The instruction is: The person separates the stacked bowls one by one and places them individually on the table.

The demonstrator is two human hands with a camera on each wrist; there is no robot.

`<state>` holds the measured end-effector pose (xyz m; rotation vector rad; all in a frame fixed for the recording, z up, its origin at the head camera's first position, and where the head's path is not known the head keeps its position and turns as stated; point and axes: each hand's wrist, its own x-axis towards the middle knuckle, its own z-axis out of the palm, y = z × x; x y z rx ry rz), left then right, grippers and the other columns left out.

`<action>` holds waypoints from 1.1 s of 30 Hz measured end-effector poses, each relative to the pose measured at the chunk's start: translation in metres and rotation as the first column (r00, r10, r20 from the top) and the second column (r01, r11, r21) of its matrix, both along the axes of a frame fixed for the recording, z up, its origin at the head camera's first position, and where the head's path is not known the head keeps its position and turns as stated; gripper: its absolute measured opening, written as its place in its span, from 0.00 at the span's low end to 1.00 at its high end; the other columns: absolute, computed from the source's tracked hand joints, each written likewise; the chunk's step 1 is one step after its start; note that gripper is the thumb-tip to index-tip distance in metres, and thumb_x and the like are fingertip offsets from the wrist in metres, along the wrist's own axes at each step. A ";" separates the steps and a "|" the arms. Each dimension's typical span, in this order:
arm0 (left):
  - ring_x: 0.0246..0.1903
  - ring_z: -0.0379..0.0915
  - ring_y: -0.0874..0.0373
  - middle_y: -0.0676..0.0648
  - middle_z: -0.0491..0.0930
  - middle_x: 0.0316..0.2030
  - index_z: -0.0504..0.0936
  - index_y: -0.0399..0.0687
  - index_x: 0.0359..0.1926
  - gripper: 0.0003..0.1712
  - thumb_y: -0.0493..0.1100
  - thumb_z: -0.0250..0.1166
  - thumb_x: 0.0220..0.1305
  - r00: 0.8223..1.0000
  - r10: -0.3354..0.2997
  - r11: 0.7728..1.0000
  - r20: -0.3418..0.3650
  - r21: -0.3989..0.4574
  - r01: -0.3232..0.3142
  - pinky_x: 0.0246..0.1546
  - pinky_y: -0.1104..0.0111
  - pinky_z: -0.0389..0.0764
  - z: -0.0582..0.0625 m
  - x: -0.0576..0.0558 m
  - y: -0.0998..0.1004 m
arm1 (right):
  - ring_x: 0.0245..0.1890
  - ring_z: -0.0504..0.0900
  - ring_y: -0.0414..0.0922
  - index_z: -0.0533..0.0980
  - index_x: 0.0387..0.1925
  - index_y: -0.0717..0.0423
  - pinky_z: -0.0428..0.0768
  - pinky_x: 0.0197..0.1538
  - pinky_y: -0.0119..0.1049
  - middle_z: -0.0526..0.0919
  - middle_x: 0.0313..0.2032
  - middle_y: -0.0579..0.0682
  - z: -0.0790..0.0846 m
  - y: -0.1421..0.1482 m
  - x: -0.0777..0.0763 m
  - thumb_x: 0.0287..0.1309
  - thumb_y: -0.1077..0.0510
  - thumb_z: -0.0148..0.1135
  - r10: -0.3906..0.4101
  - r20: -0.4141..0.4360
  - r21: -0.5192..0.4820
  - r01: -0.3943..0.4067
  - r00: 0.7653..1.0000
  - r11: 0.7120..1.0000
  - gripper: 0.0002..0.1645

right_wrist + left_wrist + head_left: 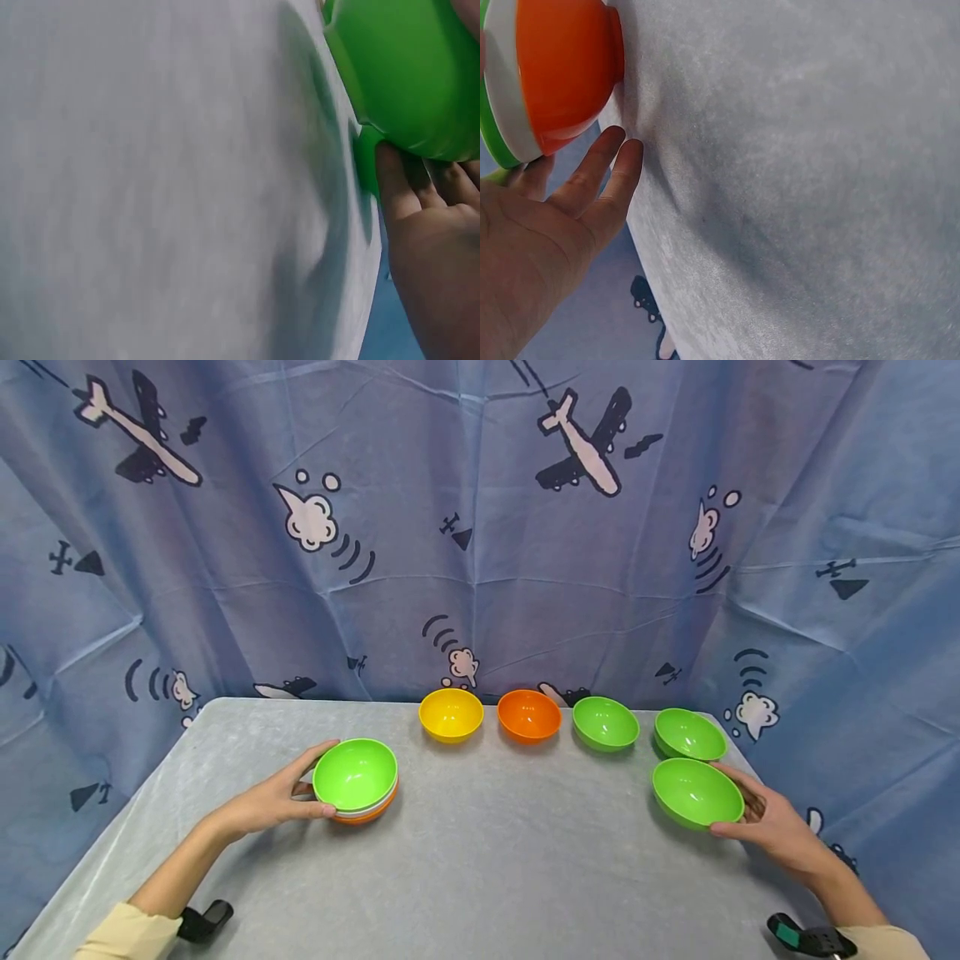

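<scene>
Bowls [356,777] nested, single green bowl [693,793], hands [270,799] gripping

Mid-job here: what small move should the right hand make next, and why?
I'd probably bring the gripped green bowl leftward, toward the bowl stack: the right hand has it by the side, while the left hand holds the stack, its empty top facing up.

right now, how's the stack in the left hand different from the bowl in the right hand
The stack shows green over white over orange; the right-hand bowl shows only green.
The stack stands apart from the other bowls, while the right-hand bowl overlaps another green bowl in the head view.
Both open upward with green insides, gripped by the left hand and right hand respectively.
</scene>
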<state>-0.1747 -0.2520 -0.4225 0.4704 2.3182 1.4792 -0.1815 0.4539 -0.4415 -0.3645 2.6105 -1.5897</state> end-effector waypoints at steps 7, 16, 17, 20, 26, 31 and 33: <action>0.65 0.59 0.24 0.28 0.36 0.77 0.40 0.48 0.82 0.58 0.43 0.73 0.65 1.000 0.000 1.000 -0.012 -0.008 0.000 0.54 0.46 0.76 0.001 0.000 0.001 | 0.55 0.64 0.16 0.47 0.80 0.60 0.73 0.50 0.20 0.61 0.63 0.31 -0.010 0.020 0.004 0.64 0.66 0.67 -0.035 0.069 -0.029 0.037 0.997 0.999 0.52; 0.65 0.60 0.25 0.29 0.36 0.77 0.40 0.50 0.82 0.58 0.43 0.72 0.66 1.000 -0.005 1.000 -0.006 0.005 0.005 0.53 0.47 0.77 -0.002 0.001 0.000 | 0.56 0.66 0.18 0.46 0.80 0.61 0.76 0.50 0.23 0.63 0.62 0.27 -0.015 0.032 0.004 0.65 0.70 0.64 0.006 0.080 -0.082 0.000 0.997 0.997 0.51; 0.65 0.60 0.25 0.29 0.36 0.77 0.40 0.50 0.82 0.58 0.43 0.72 0.66 1.000 -0.004 1.000 -0.006 0.006 0.004 0.53 0.47 0.77 -0.002 0.001 0.000 | 0.56 0.66 0.17 0.46 0.80 0.61 0.76 0.50 0.23 0.62 0.62 0.27 -0.015 0.033 0.004 0.65 0.69 0.64 0.009 0.085 -0.082 -0.002 0.996 0.997 0.51; 0.65 0.60 0.25 0.29 0.36 0.77 0.40 0.49 0.82 0.58 0.43 0.72 0.66 1.000 -0.004 1.000 -0.009 0.009 0.004 0.54 0.46 0.77 -0.002 0.001 0.000 | 0.56 0.65 0.17 0.45 0.80 0.61 0.76 0.50 0.23 0.62 0.62 0.27 -0.015 0.034 0.004 0.65 0.69 0.65 0.014 0.099 -0.082 -0.005 0.995 0.997 0.52; 0.65 0.60 0.24 0.28 0.36 0.77 0.39 0.48 0.82 0.58 0.42 0.72 0.66 1.000 -0.006 1.000 -0.016 0.008 0.006 0.54 0.46 0.76 -0.002 0.002 0.000 | 0.55 0.64 0.15 0.41 0.80 0.62 0.76 0.50 0.24 0.59 0.62 0.28 -0.013 0.035 0.004 0.66 0.67 0.65 0.021 0.128 -0.063 -0.013 0.992 0.998 0.54; 0.65 0.58 0.24 0.29 0.36 0.77 0.40 0.49 0.82 0.58 0.43 0.72 0.66 1.000 -0.007 1.000 -0.018 0.008 0.007 0.55 0.45 0.76 -0.002 0.002 0.000 | 0.54 0.65 0.16 0.43 0.80 0.64 0.77 0.49 0.27 0.59 0.62 0.28 -0.003 0.037 0.003 0.71 0.63 0.60 0.024 0.140 0.002 -0.024 0.990 1.000 0.48; 0.65 0.58 0.24 0.29 0.36 0.77 0.40 0.49 0.82 0.58 0.43 0.72 0.66 1.000 -0.007 1.000 -0.019 0.008 0.008 0.55 0.45 0.76 -0.002 0.002 0.001 | 0.54 0.65 0.16 0.46 0.79 0.66 0.76 0.49 0.25 0.61 0.62 0.29 0.003 0.037 0.003 0.73 0.62 0.59 0.011 0.106 0.044 -0.015 0.994 0.999 0.44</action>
